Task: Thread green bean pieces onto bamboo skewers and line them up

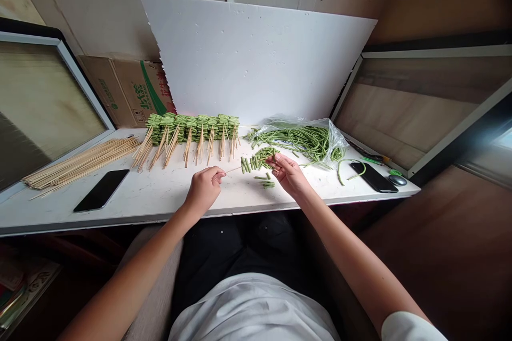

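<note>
the left hand (204, 190) pinches a bamboo skewer (233, 169), its fingers (218, 173) closed; the right hand (288, 174) grips green bean pieces (256, 160) threaded on it, above the bench (168, 194). slack fingers could let pieces slip off. loose pieces (267, 184) lie just below; a bagged heap of beans (301, 141) sits beyond.

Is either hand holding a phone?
No: the left hand pinches a bamboo skewer, the right hand grips green beans, and both phones lie on the table.
</note>
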{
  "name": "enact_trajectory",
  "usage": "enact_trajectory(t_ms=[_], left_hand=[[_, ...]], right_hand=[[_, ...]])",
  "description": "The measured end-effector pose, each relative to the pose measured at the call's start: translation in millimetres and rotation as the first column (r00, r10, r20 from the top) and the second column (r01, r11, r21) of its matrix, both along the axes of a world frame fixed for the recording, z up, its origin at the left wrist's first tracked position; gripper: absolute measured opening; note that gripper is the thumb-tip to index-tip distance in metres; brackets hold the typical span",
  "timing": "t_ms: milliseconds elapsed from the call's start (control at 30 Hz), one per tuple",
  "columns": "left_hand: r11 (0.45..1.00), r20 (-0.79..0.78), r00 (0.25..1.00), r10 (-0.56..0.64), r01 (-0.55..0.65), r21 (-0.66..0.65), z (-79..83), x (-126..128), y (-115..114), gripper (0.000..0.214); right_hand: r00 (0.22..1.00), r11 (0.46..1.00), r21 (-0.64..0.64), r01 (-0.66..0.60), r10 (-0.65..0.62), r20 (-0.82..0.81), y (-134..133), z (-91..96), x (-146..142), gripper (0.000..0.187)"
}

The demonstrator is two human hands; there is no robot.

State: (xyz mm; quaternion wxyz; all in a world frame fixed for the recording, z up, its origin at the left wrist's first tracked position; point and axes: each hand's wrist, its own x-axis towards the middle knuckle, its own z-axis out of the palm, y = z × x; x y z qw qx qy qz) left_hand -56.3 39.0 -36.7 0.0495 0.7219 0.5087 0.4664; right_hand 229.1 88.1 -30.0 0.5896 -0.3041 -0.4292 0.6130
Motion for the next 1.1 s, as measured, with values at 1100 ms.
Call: enact_trajectory(t_ms=[1100], left_hand=[[0.989,-0.030,1.000,-0.010,0.014,0.146,-1.4,8.9,-7.6,0.035]], right_hand=[[0.961,0.973,0.182,0.139,-0.177,0.213,-15.7,-3.5,-20.1,0.035]])
